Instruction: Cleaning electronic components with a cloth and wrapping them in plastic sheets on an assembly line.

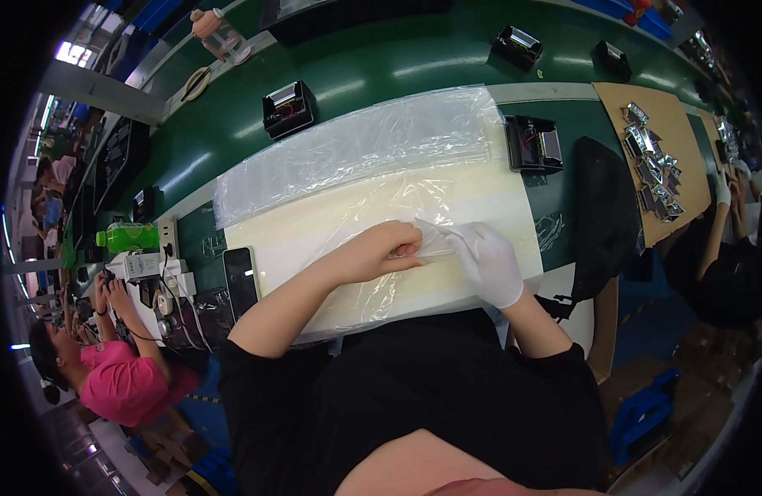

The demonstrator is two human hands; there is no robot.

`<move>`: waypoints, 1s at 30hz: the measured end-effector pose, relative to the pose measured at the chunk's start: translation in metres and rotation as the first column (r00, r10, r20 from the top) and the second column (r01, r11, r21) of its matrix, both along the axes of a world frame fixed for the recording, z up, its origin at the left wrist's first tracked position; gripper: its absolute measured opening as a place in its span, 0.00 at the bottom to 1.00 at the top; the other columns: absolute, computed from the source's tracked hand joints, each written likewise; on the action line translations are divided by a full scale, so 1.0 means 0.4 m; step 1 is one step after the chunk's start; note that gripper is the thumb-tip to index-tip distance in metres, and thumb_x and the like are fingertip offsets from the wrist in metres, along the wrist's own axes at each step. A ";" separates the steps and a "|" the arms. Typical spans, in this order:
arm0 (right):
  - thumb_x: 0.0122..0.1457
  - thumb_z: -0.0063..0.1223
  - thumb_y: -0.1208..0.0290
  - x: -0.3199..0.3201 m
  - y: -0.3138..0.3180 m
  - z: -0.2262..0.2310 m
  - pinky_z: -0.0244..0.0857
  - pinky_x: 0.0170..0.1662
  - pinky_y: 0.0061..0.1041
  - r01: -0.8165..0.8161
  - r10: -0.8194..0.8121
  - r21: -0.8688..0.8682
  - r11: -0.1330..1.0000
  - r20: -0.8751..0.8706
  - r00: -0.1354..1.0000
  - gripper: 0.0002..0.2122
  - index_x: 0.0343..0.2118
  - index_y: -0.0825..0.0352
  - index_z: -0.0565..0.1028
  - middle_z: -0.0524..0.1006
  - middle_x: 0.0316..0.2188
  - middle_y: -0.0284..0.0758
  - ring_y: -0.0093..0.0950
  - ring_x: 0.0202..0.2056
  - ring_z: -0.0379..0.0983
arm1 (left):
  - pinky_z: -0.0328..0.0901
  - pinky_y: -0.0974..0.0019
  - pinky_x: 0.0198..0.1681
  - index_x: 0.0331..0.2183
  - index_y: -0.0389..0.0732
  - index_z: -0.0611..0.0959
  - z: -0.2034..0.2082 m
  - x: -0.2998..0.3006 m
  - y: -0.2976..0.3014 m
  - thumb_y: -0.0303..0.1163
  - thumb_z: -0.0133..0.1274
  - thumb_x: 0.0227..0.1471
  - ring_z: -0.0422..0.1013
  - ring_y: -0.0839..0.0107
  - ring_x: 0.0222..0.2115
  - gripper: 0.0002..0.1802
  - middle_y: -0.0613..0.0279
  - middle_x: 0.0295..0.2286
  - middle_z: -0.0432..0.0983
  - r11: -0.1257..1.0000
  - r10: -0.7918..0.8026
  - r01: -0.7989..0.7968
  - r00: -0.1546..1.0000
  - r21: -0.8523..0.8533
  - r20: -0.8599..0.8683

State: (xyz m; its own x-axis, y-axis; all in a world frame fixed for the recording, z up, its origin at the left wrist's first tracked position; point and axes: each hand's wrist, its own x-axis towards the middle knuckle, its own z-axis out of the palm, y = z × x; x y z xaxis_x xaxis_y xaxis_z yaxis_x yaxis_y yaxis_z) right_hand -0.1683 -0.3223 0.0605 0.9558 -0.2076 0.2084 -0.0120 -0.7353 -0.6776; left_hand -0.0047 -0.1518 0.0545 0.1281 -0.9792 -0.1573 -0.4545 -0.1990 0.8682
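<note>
ok so the left hand [394, 245] is bare, curled into a loose fist w/ the thumb sticking out a bit, and the right hand [490, 263] is in a white glove, fingers bent in toward the left. There's a thin whitish see-through piece [435, 240] stretched b/w the two, could be film or glove material, can't tell which, and can't tell exactly which fingers pinch it either. It's over the middle of a cream-white sheet [509, 207] on the green workbench [381, 70], w/ crinkly clear plastic film [377, 302] lying under the hands. Clear plastic bags [340, 157] lie flat along the sheet's far side

Around that: smartphone [241, 279] w/ dark screen by the left edge, black box w/ electronics & wires [531, 147] next to the far right corner, another black box [288, 116] past the bags. Black fabric bag [602, 219] off to the right, then a cardboard sheet [616, 112] w/ shiny metal parts [652, 165] piled on it. Co-worker in a pink top [129, 382] at far left
</note>
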 end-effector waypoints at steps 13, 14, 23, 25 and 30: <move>0.63 0.41 0.76 0.007 0.011 0.006 0.66 0.38 0.23 0.346 -0.469 0.671 0.656 0.003 0.883 0.12 0.41 0.74 0.78 0.78 0.31 0.37 0.27 0.30 0.72 | 0.62 0.65 0.32 0.23 0.42 0.67 0.007 -0.048 -0.027 0.47 0.58 0.53 0.63 0.64 0.25 0.23 0.62 0.22 0.65 0.991 0.109 -0.122 0.970 0.046 0.215; 0.64 0.41 0.75 0.010 0.011 0.000 0.66 0.38 0.23 0.370 -0.538 0.752 0.545 -0.024 0.843 0.12 0.41 0.74 0.78 0.78 0.31 0.36 0.26 0.30 0.72 | 0.62 0.65 0.32 0.23 0.42 0.68 0.002 -0.052 -0.030 0.48 0.58 0.53 0.64 0.64 0.25 0.23 0.62 0.22 0.66 0.993 0.113 -0.119 0.963 0.008 0.246; 0.66 0.46 0.70 -0.013 -0.200 0.086 0.63 0.39 0.16 0.291 -0.780 0.875 0.388 0.143 0.609 0.13 0.46 0.75 0.74 0.79 0.35 0.39 0.19 0.32 0.70 | 0.65 0.66 0.33 0.30 0.40 0.76 0.047 -0.050 0.004 0.45 0.53 0.57 0.71 0.64 0.27 0.17 0.60 0.24 0.71 0.994 -0.044 0.097 0.802 -0.057 0.595; 0.65 0.48 0.71 -0.005 -0.208 0.096 0.63 0.39 0.15 0.326 -0.782 0.852 0.410 0.144 0.607 0.12 0.46 0.74 0.74 0.79 0.34 0.39 0.18 0.32 0.70 | 0.65 0.67 0.33 0.31 0.39 0.77 0.109 -0.035 -0.024 0.43 0.52 0.58 0.72 0.65 0.27 0.15 0.60 0.25 0.73 0.991 -0.116 0.134 0.794 0.015 0.597; 0.64 0.51 0.72 0.013 -0.226 0.094 0.63 0.40 0.15 0.343 -0.835 0.894 0.289 0.060 0.547 0.13 0.48 0.75 0.74 0.79 0.37 0.40 0.18 0.32 0.70 | 0.67 0.68 0.32 0.32 0.39 0.82 0.269 0.065 -0.191 0.45 0.49 0.60 0.76 0.70 0.23 0.18 0.63 0.24 0.79 0.719 -0.457 0.487 0.869 0.497 -0.190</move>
State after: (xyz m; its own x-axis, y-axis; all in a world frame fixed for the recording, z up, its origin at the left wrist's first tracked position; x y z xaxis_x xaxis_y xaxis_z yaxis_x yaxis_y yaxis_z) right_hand -0.1631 -0.4128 0.0982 0.2928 -0.9555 -0.0357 0.2587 0.1151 -0.9591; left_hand 0.0212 -0.2280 0.1623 -0.3510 -0.6796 -0.6441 -0.5699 -0.3907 0.7228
